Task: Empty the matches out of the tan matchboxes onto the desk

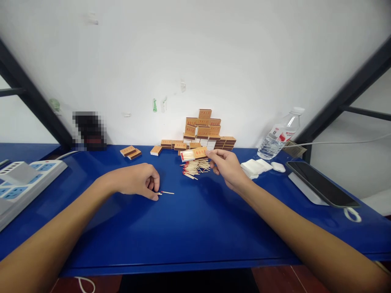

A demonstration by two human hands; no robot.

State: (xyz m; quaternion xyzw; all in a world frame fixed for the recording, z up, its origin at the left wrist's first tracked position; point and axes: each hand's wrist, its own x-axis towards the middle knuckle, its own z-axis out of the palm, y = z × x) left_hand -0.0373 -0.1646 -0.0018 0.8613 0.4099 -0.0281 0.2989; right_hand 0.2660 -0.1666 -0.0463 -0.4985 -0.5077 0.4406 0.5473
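Observation:
My right hand (pixel 227 165) pinches the right end of a matchbox (pixel 200 153). Its tray is slid partly out to the left, and red-tipped matches show inside. Under the box lies a loose pile of matches (pixel 192 167) with red heads. To the left, my left hand (pixel 139 180) is low over the table, thumb and fingertips closed round matches (pixel 159 194) whose pale ends stick out. How many it holds I cannot tell. One single match (pixel 168 193) lies flat on the blue table (pixel 189 228) just right of those fingertips.
Stacked matchboxes (pixel 203 131) stand against the wall, with a few loose matchboxes (pixel 131 152) farther left. On the right are white tissues (pixel 255 167), a white case (pixel 278 167), a tilted water bottle (pixel 279 134) and a phone (pixel 320 183). A power strip (pixel 33 179) occupies the left.

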